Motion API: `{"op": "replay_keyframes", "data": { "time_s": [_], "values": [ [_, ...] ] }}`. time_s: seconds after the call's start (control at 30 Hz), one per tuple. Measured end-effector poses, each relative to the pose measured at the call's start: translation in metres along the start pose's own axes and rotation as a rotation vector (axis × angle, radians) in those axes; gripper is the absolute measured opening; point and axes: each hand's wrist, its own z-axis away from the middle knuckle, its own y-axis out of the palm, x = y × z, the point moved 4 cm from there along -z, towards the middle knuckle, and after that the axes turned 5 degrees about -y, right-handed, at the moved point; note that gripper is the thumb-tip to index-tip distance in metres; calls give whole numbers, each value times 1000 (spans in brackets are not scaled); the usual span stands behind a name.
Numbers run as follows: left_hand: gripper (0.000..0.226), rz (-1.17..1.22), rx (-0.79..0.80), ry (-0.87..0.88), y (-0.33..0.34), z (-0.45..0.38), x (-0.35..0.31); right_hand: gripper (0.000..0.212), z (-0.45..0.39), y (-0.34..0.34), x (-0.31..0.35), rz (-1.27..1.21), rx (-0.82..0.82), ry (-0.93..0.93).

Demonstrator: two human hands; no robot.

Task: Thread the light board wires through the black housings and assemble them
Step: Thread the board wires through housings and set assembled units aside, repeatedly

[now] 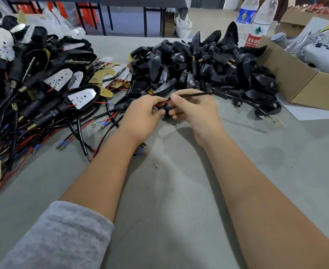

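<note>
My left hand [143,115] and my right hand [194,111] meet at the table's middle. Between them sits a small black housing [167,110], mostly hidden by the fingers of both hands. My left hand pinches red and black wires [162,102] at the housing. My right hand pinches the black sheathed wire [227,96], which arcs away to the right over the table. The light board on these wires is hidden. A finished housing with a white light board [81,98] lies to the left.
A pile of assembled lights with red and black wires [24,84] covers the left side. Loose black housings [208,61] are heaped at the back centre. Two water bottles [256,22] and an open cardboard box [303,74] stand at the right.
</note>
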Motion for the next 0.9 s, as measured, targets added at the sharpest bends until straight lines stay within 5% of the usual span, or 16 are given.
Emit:
{"op": "replay_keyframes", "data": {
  "time_s": [0.43, 0.9],
  "values": [
    [36, 143, -117, -176, -8, 2, 9, 9, -4, -20, 1, -127, -376, -52],
    [28, 302, -170, -138, -14, 3, 5, 14, -4, -14, 0, -178, -304, -8]
  ]
}}
